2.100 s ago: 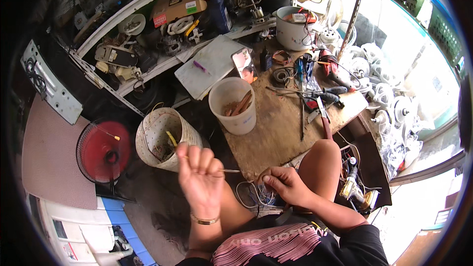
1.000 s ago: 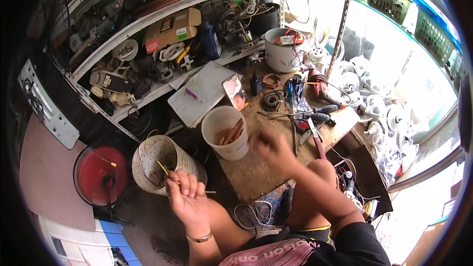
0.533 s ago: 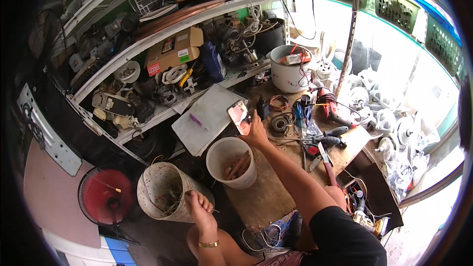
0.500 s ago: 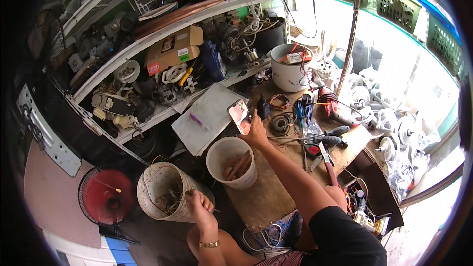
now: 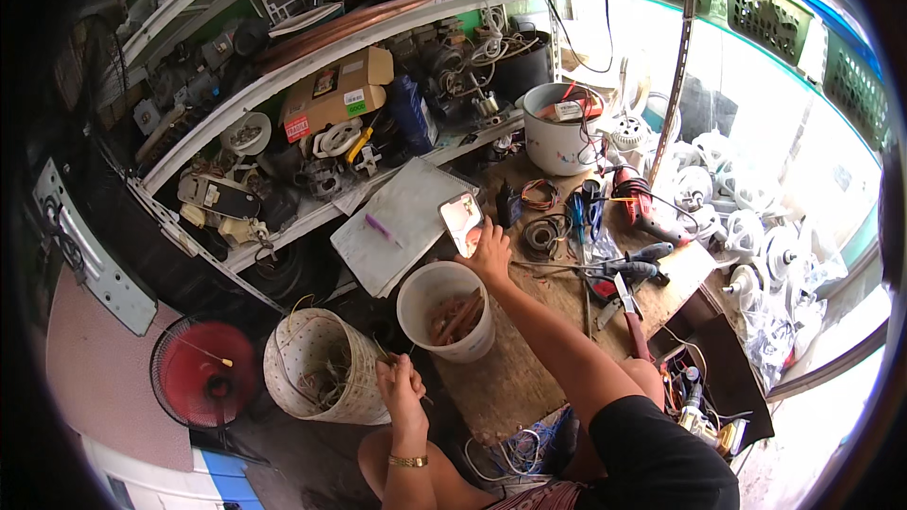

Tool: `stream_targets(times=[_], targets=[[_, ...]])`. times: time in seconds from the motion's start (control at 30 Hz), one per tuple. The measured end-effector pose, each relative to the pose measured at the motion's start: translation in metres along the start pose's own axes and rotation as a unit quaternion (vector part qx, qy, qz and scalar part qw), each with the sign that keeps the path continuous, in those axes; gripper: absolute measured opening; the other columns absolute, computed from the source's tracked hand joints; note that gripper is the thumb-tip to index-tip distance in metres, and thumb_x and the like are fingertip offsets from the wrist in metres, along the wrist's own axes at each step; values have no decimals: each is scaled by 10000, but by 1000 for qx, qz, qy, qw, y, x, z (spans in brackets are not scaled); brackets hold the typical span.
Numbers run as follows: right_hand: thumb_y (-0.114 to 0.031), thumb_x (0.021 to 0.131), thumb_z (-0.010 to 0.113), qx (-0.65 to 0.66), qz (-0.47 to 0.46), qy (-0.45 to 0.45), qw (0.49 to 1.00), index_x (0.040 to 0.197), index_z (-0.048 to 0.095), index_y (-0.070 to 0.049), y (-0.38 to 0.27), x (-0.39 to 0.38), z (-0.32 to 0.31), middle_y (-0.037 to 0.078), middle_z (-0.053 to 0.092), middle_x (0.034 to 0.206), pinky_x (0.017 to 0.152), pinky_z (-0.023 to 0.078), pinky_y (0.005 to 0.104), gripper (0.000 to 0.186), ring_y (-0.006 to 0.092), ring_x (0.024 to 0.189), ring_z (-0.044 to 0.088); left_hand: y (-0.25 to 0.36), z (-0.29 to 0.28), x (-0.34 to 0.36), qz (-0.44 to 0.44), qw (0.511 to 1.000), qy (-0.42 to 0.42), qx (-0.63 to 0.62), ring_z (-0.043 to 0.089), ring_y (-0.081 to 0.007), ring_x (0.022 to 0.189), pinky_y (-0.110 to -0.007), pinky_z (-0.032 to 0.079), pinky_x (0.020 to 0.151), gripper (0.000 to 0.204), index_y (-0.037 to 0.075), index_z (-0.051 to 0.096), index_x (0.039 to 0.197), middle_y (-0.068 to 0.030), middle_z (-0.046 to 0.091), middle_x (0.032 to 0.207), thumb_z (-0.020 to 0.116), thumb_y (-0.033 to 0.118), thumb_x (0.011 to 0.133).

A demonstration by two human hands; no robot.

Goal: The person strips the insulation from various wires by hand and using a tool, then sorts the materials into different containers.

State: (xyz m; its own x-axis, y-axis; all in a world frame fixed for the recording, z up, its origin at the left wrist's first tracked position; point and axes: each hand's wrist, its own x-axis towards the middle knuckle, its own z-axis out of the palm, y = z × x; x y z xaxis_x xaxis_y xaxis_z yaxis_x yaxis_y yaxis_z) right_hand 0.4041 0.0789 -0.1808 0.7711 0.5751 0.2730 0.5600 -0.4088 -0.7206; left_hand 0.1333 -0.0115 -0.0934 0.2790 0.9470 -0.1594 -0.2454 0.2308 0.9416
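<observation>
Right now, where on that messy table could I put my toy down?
The biggest bare patch is the wooden board between the white bucket and the red-handled tool. The flat grey sheet is mostly bare too. It is crowded by the right hand: coiled wires, screwdrivers and the white pot.

Red fan (image 5: 205, 380), cardboard box (image 5: 337, 93) — white pot (image 5: 559, 132).
</observation>
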Motion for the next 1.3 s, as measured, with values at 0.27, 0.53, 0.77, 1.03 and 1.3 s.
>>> stream_targets(times=[0.27, 0.53, 0.77, 1.03, 1.3], targets=[[-386, 612, 794, 27, -18, -7, 999, 1442, 194, -15, 3, -5, -3, 182, 402, 1271, 911, 383, 513, 1089, 379, 1142, 423, -10, -1, -2, 6, 1000, -22, -1, 349, -28, 525, -178, 259, 439, 142, 124, 420, 918, 45, 379, 694, 545, 188, 939], [-347, 838, 640, 221, -76, 52, 971, 1350, 348, 17, 34, 26, -63, 245, 439, 1248, 992, 378, 413, 692, 392, 1170, 456, -12, -5, -9, -22, 994, -44, -102, 363, -66, 525, -207, 296, 464, 135, 106, 481, 951, 16, 416, 717, 429, 230, 963], [-145, 927, 543, 359, -43, -134, 923, 1175, 533, -2, -9, -79, -195, 84, 597, 988, 747, 486, 283, 286, 151, 783, 600, 15, 24, -42, 9, 968, -152, -199, 413, -82, 643, -242, 358, 607, 109, 94, 516, 954, 17, 434, 749, 506, 202, 966], [-217, 980, 493, 379, 19, -206, 902, 1151, 563, -2, -38, -239, -221, 44, 585, 954, 720, 461, 245, 284, 91, 795, 544, 6, 56, -85, -1, 968, -222, -119, 363, -68, 639, -219, 316, 596, 164, 46, 551, 975, 31, 425, 748, 486, 196, 986], [-39, 846, 637, 524, -5, -241, 817, 930, 614, 44, -47, -228, -235, 81, 558, 851, 686, 459, 303, 120, 186, 744, 565, 12, 39, -121, -6, 941, -326, 90, 345, -4, 582, -182, 281, 505, 202, 13, 576, 968, 65, 482, 711, 451, 170, 996]])
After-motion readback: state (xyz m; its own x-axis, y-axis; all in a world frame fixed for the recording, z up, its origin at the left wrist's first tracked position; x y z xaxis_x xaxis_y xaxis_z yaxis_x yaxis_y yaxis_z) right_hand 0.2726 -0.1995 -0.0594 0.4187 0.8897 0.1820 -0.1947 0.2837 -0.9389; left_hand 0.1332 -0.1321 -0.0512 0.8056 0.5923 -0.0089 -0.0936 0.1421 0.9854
